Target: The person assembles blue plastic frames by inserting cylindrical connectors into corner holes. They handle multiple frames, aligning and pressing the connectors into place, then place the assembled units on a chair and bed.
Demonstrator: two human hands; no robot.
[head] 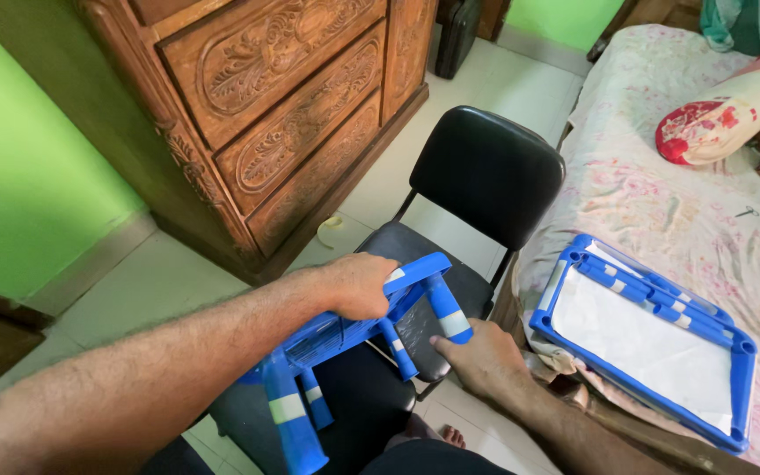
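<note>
My left hand (355,283) grips the top edge of a blue plastic frame piece (345,330) with several legs banded in white, held tilted over a black chair (485,176). My right hand (478,356) rests below it, with the thumb and fingers touching one leg (447,310) near its white band. A second blue frame (644,339) with a white panel and loose blue bars lies flat on the bed to the right, apart from both hands.
A carved wooden cabinet (292,114) stands at the left against a green wall. The bed (688,193) with a floral sheet carries a red and cream bolster (723,119) and small scissors (747,212). My bare toes (452,434) show below on pale floor tiles.
</note>
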